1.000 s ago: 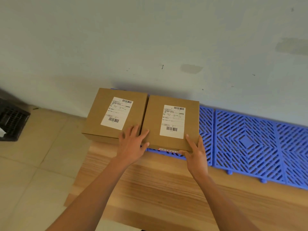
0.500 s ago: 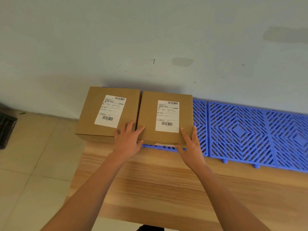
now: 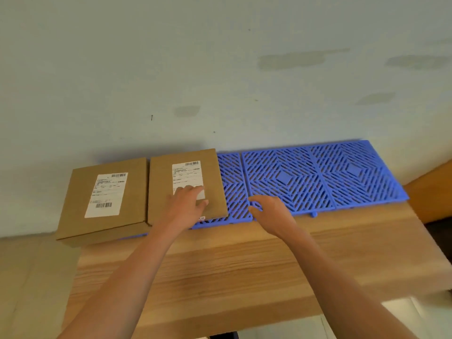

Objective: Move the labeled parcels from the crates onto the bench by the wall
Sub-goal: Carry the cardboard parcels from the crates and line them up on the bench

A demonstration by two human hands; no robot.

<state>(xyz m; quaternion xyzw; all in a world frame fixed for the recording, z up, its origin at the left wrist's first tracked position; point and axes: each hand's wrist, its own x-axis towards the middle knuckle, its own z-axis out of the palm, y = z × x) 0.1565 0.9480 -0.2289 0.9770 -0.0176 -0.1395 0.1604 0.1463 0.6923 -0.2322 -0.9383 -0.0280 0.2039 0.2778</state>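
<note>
Cardboard parcel on the right (image 3: 186, 184) is seen lying flat on the blue grid mat (image 3: 318, 182), label up, long axis running from the bench's front edge toward the wall. Its left side sits just beside the second parcel (image 3: 105, 199), a thin gap between the two; whether they touch cannot be told. The second parcel is also flat and label up, its left front corner overhanging the bench end. Both parcels are judged as already delivered to the wooden bench (image 3: 220, 265) by the wall (image 3: 220, 69).

Left hand (image 3: 187, 204) is laid on top of the right parcel, over the lower part of its label, fingers fairly straight and pointing toward the wall; nothing is gripped, only a flat touch or press is shown. Right hand (image 3: 266, 211) is held off the parcel, to its right, over the front edge of the mat, fingers loosely curled and apart, nothing held. Contact with the mat cannot be told.

Key relation: the parcel lies directly under the left hand and to the left of the right hand, so the left hand is the nearer one for any last nudge. Bare mat is left to the right of the parcels, directly ahead of the right hand, and is judged the likely spot for the next parcel. No crates are seen in this view, so a turn away from the bench is likely needed for the next pickup.
</note>
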